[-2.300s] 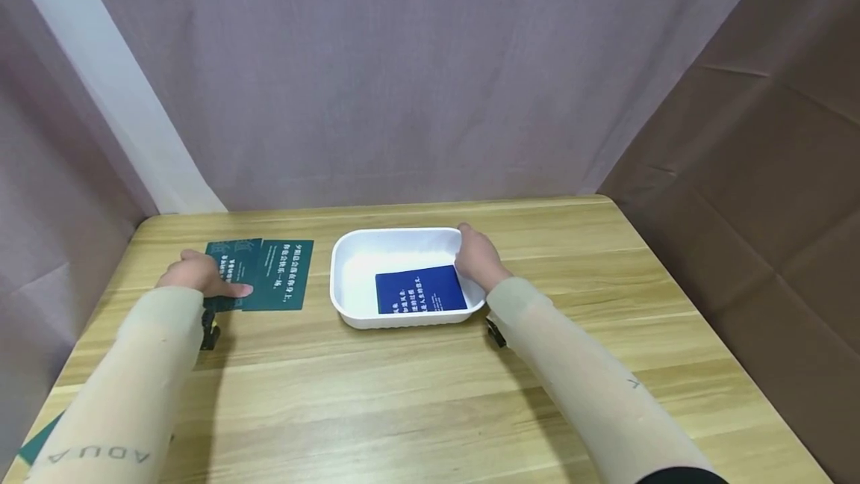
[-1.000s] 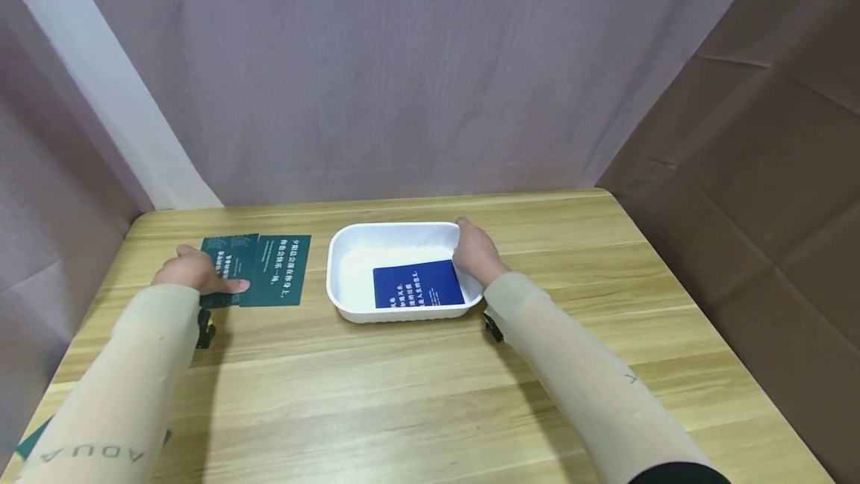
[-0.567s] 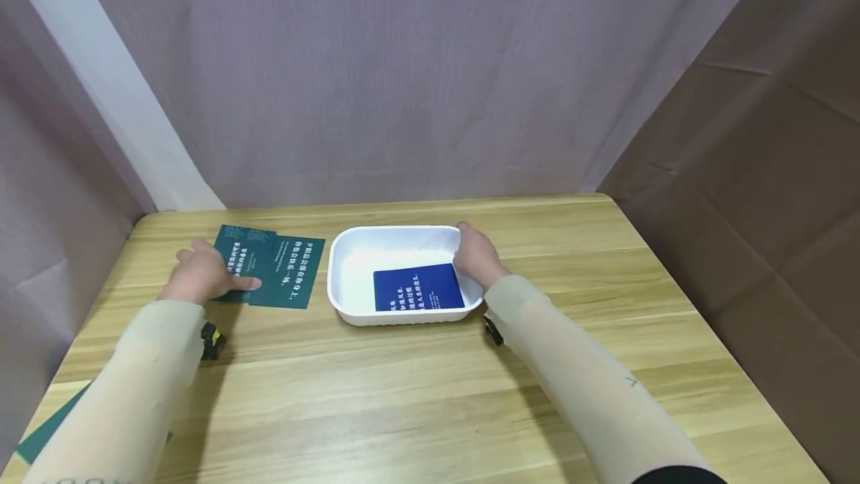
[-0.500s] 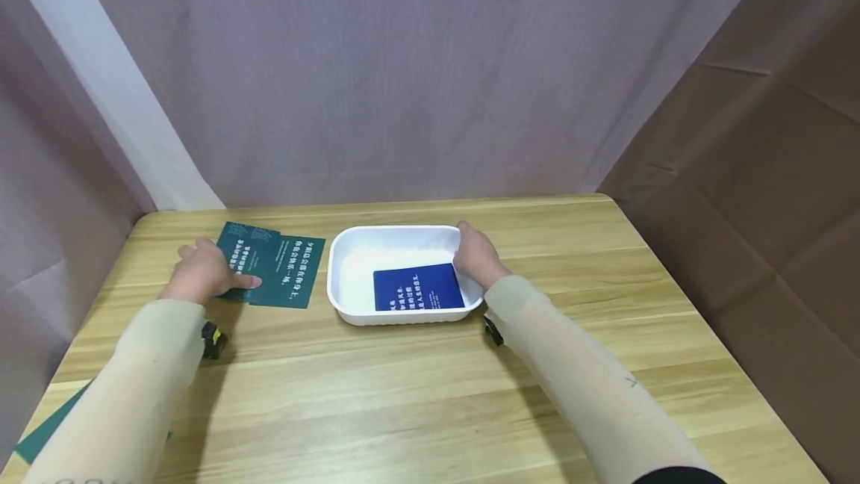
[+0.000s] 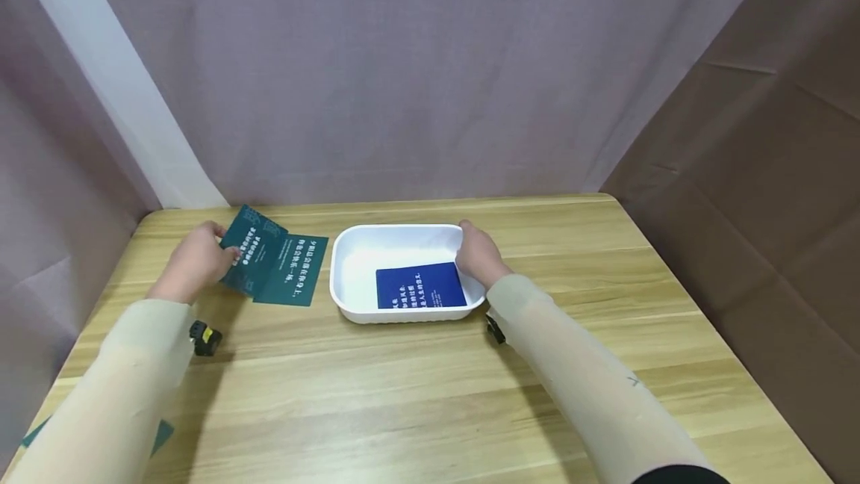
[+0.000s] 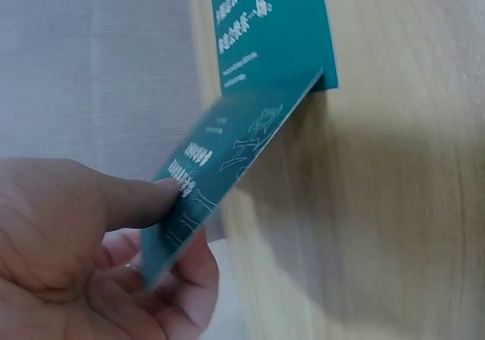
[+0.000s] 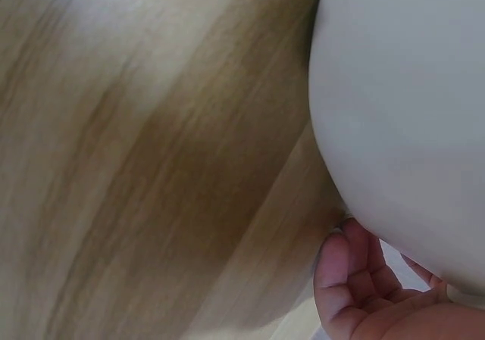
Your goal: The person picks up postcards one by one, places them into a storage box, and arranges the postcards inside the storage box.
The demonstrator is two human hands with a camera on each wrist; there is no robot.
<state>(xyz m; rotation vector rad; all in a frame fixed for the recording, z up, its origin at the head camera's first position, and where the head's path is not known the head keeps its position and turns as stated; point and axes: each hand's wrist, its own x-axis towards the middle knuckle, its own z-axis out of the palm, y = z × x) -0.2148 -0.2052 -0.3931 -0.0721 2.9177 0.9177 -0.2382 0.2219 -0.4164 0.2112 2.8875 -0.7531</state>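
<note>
My left hand (image 5: 198,260) pinches a dark green printed card (image 5: 254,249) between thumb and fingers. In the left wrist view that card (image 6: 220,158) is tilted, its near end raised off the table and its far edge at a second green card (image 6: 276,41). The second card (image 5: 293,271) lies flat on the table. With my right hand (image 5: 482,254) I grip the right end of a white plastic tray (image 5: 359,256). The right wrist view shows the fingers (image 7: 333,268) curled against the tray's outer side. A blue printed card (image 5: 419,286) lies inside the tray.
Corners of another green item (image 5: 163,435) show from under the left sleeve at the lower left. The wooden table (image 5: 376,402) has its back edge along a grey-mauve curtain (image 5: 416,81). A brown cloth (image 5: 759,208) hangs on the right.
My left hand has gone from lying on the left green card to pinching it, and has turned it and raised its near end. The right hand and tray stay put.
</note>
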